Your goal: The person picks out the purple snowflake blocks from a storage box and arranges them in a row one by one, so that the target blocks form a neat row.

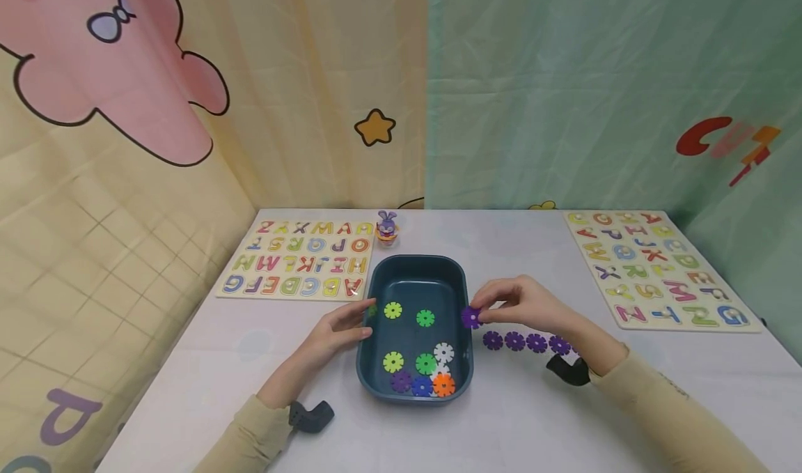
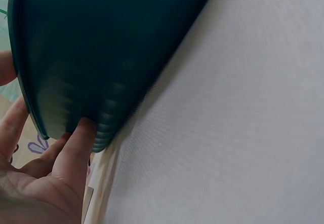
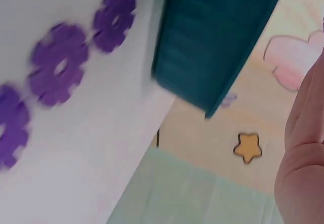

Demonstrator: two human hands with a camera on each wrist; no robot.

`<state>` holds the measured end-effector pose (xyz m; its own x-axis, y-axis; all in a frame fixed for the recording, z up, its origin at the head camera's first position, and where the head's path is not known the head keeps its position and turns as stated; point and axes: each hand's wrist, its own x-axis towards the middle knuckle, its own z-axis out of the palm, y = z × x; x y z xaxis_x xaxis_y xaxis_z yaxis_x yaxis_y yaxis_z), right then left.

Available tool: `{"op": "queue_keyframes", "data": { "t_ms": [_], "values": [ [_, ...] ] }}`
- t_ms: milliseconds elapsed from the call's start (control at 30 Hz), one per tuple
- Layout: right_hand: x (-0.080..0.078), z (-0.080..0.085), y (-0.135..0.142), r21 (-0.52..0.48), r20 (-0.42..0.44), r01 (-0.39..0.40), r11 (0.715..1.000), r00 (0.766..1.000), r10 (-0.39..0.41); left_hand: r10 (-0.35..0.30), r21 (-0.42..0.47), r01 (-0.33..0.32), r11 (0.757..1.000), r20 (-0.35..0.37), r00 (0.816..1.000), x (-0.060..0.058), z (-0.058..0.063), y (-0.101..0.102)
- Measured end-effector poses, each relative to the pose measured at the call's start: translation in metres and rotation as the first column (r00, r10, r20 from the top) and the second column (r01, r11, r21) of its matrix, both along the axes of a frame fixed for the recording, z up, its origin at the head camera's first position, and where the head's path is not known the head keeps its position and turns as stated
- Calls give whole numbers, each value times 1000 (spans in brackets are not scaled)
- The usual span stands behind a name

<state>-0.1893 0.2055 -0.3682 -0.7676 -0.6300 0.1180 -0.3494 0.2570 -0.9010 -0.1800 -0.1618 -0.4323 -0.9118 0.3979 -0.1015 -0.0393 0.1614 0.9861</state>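
In the head view a dark teal plastic bin [image 1: 415,398] holds several notched snowflake discs. Yellow-green discs [image 1: 392,311], green discs [image 1: 425,318] and an orange disc [image 1: 443,385] lie inside it, with white, blue and purple ones. My left hand [image 1: 335,330] touches the bin's left side, its fairly straight fingers against the outer wall, as the left wrist view shows too. Above the bin's right rim, my right hand [image 1: 523,304] pinches a purple snowflake disc [image 1: 471,318] between thumb and fingers. Below that hand a row of several purple discs [image 1: 514,341] lies on the table.
Alphabet puzzle boards lie at the left [image 1: 301,259] and right [image 1: 658,271] of the white table [image 1: 501,424]. A small purple rabbit figure [image 1: 387,228] stands behind the bin. Printed curtains [image 1: 532,90] hang beyond the table. Each wrist wears a black strap piece [image 1: 311,417].
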Motion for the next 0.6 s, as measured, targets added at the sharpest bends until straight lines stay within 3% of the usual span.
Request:
{"op": "queue_keyframes", "data": {
  "t_ms": [233,400,600],
  "values": [
    [26,-1,57,56,-47,220,974,975,-218,8,-9,-8,1000,3,1000,1,-1,0],
    [47,-2,98,100,-68,370,924,929,-365,19,-18,-19,1000,3,1000,1,0,1],
    [68,-9,145,127,-8,511,850,858,-514,19,-15,-19,1000,-2,1000,1,0,0]
  ]
}}
